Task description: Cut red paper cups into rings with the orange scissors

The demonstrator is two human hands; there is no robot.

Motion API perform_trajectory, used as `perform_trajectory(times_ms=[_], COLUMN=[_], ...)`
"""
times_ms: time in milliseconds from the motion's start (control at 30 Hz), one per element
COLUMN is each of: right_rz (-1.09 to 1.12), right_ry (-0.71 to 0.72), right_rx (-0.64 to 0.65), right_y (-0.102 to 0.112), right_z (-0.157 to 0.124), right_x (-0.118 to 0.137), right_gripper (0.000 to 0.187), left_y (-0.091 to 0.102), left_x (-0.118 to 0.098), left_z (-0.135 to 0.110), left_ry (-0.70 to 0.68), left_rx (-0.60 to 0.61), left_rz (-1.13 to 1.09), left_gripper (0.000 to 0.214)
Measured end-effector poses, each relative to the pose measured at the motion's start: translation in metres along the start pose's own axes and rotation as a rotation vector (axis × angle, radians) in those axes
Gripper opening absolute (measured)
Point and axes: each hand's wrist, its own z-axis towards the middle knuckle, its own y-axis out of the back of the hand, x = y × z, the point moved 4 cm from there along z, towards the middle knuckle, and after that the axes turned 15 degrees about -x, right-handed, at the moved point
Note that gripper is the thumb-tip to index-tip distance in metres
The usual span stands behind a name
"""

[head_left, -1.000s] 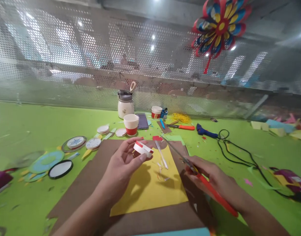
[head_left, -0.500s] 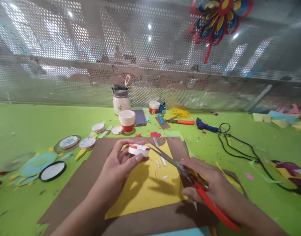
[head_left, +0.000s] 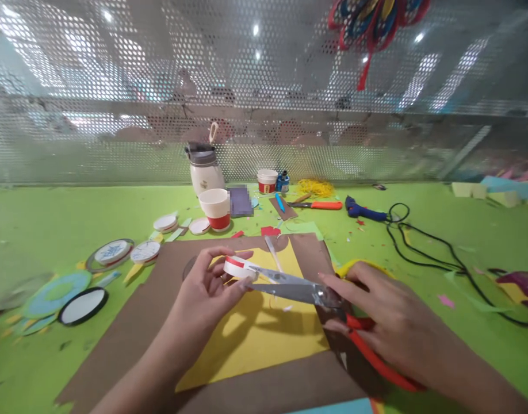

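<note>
Between the thumb and fingers of my left hand (head_left: pixel 203 299) is a short round paper-cup piece (head_left: pixel 234 267), white with a red band. My right hand (head_left: pixel 397 310) grips a pair of scissors (head_left: pixel 298 293) by its red and yellow handles. The blades are apart and point left, their tips at the right edge of the cup piece near my left thumb. Below both hands lies a yellow sheet (head_left: pixel 247 345) on brown card (head_left: pixel 130 322). A narrow white strip (head_left: pixel 273 253) rests toward the sheet's far edge.
A red and white paper cup (head_left: pixel 215 208) stands beyond the card, before a white jug (head_left: pixel 206 172). At the right are a blue glue gun (head_left: pixel 367 211) with a black cord and an orange-handled knife (head_left: pixel 326 205). Round paper pieces (head_left: pixel 111 251) lie left. A perforated screen (head_left: pixel 130 115) rises behind.
The scissor blades have spread apart and swung level, their tips now at the cup piece. The cup piece has tilted in my left hand. The view has shifted slightly.
</note>
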Motion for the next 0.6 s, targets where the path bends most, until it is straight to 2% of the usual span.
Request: perform_trajectory(times_ms=[267,600], right_rz=[-0.01,0.064], right_ry=[-0.005,-0.075], right_rx=[0.046,0.083], right_y=[0.0022,0.0048], right_z=[0.0026,0.0019], right_x=[0.0002,-0.0038], right_gripper=[0.041,0.039], left_y=[0.0007,0.0023], left_x=[0.0033,-0.0023], left_z=[0.0014,-0.0001], left_ry=[0.009,-0.01], left_rx=[0.031,0.011], left_rz=[0.066,0.021], left_gripper=[0.037,0.041])
